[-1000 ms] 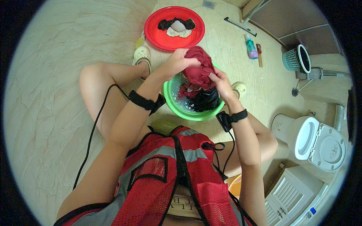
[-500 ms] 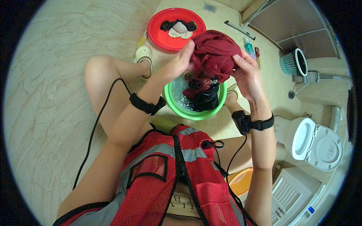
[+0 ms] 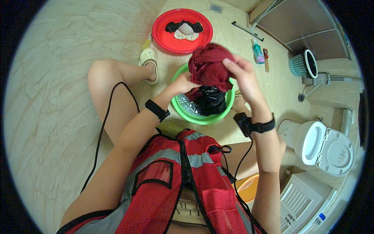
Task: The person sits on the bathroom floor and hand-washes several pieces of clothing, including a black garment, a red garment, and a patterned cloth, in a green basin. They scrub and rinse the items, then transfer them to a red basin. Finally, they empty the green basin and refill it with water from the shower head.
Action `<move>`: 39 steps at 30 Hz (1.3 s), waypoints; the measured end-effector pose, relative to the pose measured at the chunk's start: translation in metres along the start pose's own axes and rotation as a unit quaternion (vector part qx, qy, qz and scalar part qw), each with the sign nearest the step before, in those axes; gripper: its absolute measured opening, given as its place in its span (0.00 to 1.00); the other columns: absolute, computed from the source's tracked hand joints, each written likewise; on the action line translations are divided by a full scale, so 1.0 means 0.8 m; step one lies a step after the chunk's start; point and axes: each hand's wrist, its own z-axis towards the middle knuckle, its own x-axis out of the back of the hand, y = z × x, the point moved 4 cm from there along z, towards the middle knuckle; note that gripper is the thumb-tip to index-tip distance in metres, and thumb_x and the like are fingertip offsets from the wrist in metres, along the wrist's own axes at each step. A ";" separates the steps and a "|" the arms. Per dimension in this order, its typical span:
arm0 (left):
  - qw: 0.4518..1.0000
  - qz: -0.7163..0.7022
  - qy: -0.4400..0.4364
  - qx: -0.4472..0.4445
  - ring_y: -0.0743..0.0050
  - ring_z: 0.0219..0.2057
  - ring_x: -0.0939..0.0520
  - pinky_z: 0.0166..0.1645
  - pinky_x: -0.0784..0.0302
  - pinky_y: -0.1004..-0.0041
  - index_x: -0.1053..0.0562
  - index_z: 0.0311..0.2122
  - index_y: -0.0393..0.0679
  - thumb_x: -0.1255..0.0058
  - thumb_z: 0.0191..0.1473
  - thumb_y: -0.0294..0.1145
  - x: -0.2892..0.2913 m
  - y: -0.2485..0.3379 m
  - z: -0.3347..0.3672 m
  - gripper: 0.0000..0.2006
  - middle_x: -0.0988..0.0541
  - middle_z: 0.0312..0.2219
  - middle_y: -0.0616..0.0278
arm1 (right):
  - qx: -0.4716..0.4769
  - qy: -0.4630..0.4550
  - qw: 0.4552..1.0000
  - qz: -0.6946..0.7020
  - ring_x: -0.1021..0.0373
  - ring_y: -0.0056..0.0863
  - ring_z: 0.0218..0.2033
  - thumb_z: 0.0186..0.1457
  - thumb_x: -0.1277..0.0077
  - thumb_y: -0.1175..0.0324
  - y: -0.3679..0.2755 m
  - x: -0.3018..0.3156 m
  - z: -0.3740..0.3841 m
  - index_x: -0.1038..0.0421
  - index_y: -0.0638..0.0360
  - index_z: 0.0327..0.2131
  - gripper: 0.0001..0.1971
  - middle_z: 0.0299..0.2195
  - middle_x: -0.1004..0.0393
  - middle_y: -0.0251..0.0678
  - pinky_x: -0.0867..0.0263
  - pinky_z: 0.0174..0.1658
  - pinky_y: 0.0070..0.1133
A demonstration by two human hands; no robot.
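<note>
A bunched maroon garment (image 3: 212,66), wet-looking and crumpled, is held up over a green basin (image 3: 202,119). My left hand (image 3: 182,84) grips its lower left side, fingers partly hidden by the cloth. On the right side my right hand (image 3: 242,74) pinches it, with the thumb on top and the other fingers mostly out of sight. Below, black cloth (image 3: 213,102) lies in the basin's sudsy water. Whether the black cloth and the maroon garment are joined, I cannot tell. Each of my wrists wears a black strap with a cable nearby.
Beyond the green basin stands a red basin (image 3: 161,41) holding black and white cloth items. A teal bottle (image 3: 258,54) and a brush (image 3: 266,61) lie to the right. Further right are a basket (image 3: 297,67) and a toilet (image 3: 311,145). An orange basin (image 3: 249,189) sits by my right side.
The maroon garment has come down and slightly left, closer to the green basin. My left hand has dropped from its upper left to its lower left side. The right hand has shifted slightly left.
</note>
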 end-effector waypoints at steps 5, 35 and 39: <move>0.967 0.247 -0.016 0.060 0.46 0.38 0.26 0.42 0.30 0.61 0.29 0.36 0.38 0.51 0.41 0.29 -0.016 -0.065 0.001 0.14 0.26 0.34 0.42 | 0.001 -0.002 0.980 -0.198 0.30 0.27 0.25 0.49 0.50 0.65 0.177 0.013 0.046 0.29 0.65 0.27 0.11 0.21 0.28 0.41 0.35 0.31 0.24; 0.822 0.514 -0.193 0.153 0.46 0.47 0.32 0.50 0.35 0.56 0.35 0.48 0.41 0.63 0.50 0.29 -0.107 -0.309 0.019 0.18 0.33 0.46 0.49 | -0.107 -0.033 0.740 -0.664 0.40 0.36 0.50 0.50 0.63 0.68 0.538 -0.068 0.055 0.35 0.60 0.46 0.19 0.46 0.33 0.41 0.72 0.60 0.45; 0.884 0.450 -0.091 0.093 0.53 0.46 0.30 0.45 0.30 0.66 0.32 0.44 0.42 0.57 0.48 0.24 -0.081 -0.322 0.027 0.15 0.33 0.46 0.53 | -0.086 -0.040 0.746 -0.659 0.34 0.33 0.44 0.48 0.60 0.69 0.519 -0.070 0.076 0.29 0.59 0.37 0.13 0.37 0.28 0.40 0.63 0.58 0.46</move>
